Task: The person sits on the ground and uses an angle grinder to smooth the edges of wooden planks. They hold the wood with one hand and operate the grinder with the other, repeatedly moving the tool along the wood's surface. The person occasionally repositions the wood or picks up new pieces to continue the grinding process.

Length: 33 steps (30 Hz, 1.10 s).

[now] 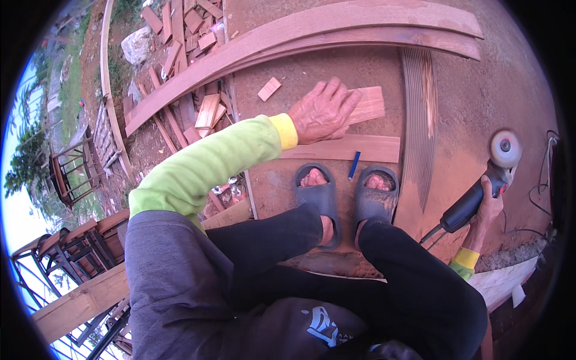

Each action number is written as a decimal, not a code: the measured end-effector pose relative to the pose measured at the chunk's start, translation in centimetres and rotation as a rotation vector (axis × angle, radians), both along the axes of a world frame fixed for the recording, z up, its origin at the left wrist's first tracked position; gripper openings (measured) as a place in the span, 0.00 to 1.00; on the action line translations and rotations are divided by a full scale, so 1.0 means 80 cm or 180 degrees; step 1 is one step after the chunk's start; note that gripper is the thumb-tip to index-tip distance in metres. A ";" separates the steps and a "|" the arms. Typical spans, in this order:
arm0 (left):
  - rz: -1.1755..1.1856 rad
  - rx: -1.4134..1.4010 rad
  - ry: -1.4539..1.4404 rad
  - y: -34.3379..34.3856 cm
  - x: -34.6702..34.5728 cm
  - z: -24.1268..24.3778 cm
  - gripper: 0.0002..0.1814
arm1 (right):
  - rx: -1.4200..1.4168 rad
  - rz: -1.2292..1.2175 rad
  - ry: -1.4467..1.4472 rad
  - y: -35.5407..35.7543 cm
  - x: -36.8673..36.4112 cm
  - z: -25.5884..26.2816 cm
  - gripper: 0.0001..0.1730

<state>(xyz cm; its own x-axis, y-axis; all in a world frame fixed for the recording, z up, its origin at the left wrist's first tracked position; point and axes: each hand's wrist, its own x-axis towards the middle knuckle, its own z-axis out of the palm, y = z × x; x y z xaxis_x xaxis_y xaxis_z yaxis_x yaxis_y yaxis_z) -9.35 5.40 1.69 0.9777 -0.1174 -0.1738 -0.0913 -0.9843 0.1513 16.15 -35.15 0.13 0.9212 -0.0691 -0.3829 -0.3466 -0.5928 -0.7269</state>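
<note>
My left hand [323,110] lies over the left end of a short wooden board [372,104], fingers across its top and thumb low at the near edge. The board's covered end is hidden. Off to the right, my right hand [488,200] grips the black body of an angle grinder [468,202]. A pale round disc [505,146] is at the grinder's far end, facing up. Below my left hand, a longer wooden board [346,148] lies flat in front of my feet. A blue pencil-like stick [354,165] rests against its near edge, between my sandals.
Long planks [315,27] arch across the far side. A grooved board [418,126] runs beside my right sandal [377,193]. A small wood block [269,89] sits on the floor. Wood offcuts [207,40] are heaped at left. A cord [533,198] trails at right.
</note>
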 end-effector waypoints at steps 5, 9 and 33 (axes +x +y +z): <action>0.1531 0.0996 0.0722 0.084 -0.216 0.069 0.45 | 0.0332 0.0121 -0.0024 0.021 -0.011 0.004 0.26; 0.2488 0.1873 0.0620 0.103 -0.303 0.059 0.46 | 0.0661 0.0213 -0.0026 0.034 -0.020 0.011 0.25; 0.2206 -0.6195 0.0919 -0.220 0.073 0.031 0.28 | 0.2813 0.0548 0.0587 0.177 -0.091 0.070 0.23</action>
<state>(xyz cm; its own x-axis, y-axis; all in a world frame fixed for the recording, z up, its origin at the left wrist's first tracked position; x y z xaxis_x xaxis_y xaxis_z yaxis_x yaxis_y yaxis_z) -3.49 -12.16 4.17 0.9048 -0.0045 -0.4258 0.3488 0.5813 0.7351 8.83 -21.00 5.72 0.8107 0.4513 -0.3730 -0.4605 0.0981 -0.8822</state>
